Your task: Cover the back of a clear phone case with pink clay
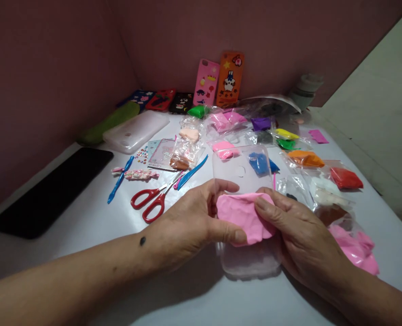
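Note:
A clear phone case (248, 265) is held up between my two hands, with a flattened piece of pink clay (243, 217) lying across its middle. My left hand (201, 213) grips the case's left edge, its thumb on the lower part of the clay and its fingers partly behind the case. On the right side, my right hand (296, 231) holds the case's edge and the clay, the thumb resting on the clay's upper right. Parts of the fingers of both hands are hidden behind the case and clay.
Red-handled scissors (154, 206), a blue tool (120, 179) and a black phone-like slab (55, 190) lie left. Bagged clay, including orange (305, 158) and red (346, 178), spreads right. Decorated cases (230, 79) lean on the back wall; a bottle (306, 90) stands back right.

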Demonstrator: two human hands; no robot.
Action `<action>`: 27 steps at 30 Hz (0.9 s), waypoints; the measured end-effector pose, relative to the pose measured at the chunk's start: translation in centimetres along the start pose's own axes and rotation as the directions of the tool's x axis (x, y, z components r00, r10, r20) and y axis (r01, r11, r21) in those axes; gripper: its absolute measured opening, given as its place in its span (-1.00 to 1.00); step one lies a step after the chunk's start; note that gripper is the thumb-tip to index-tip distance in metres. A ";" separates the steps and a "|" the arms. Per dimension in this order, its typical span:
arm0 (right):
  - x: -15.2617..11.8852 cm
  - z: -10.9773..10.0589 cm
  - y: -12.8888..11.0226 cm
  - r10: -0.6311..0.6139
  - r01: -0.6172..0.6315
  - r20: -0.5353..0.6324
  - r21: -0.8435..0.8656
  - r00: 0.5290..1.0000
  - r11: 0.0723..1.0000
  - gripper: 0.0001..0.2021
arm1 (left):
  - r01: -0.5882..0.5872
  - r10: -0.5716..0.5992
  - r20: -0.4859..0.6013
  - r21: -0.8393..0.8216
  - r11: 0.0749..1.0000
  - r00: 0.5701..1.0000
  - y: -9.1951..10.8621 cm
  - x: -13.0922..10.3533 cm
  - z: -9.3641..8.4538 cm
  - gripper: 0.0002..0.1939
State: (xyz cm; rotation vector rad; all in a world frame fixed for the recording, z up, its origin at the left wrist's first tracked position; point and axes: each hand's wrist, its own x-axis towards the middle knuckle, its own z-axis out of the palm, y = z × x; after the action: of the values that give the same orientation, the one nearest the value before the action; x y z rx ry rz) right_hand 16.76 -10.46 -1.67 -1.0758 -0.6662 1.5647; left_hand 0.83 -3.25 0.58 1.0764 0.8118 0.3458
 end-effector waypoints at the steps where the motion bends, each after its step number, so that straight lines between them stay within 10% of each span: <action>1: 0.0 0.0 0.0 0.002 -0.002 0.005 0.020 1.000 1.000 -0.80 | 0.003 -0.002 0.010 -0.019 1.000 1.000 0.1 0.0 0.0 -0.42; 6: 0.0 0.0 0.1 0.007 -0.008 0.015 0.077 1.000 0.997 -0.75 | -0.001 0.005 0.037 -0.089 0.996 0.999 0.2 0.2 -0.2 -0.67; 27: -0.4 0.4 -0.6 0.141 -0.147 -0.060 -0.120 0.988 0.982 -0.82 | -0.001 0.002 0.033 -0.041 0.999 0.999 -0.2 0.2 -0.2 -0.56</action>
State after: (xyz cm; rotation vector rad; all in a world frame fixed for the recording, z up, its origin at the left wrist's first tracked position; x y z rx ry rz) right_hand 16.66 -10.66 -0.90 -1.2766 -0.6699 1.6306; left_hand 0.79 -3.15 0.28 1.0423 0.7719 0.3438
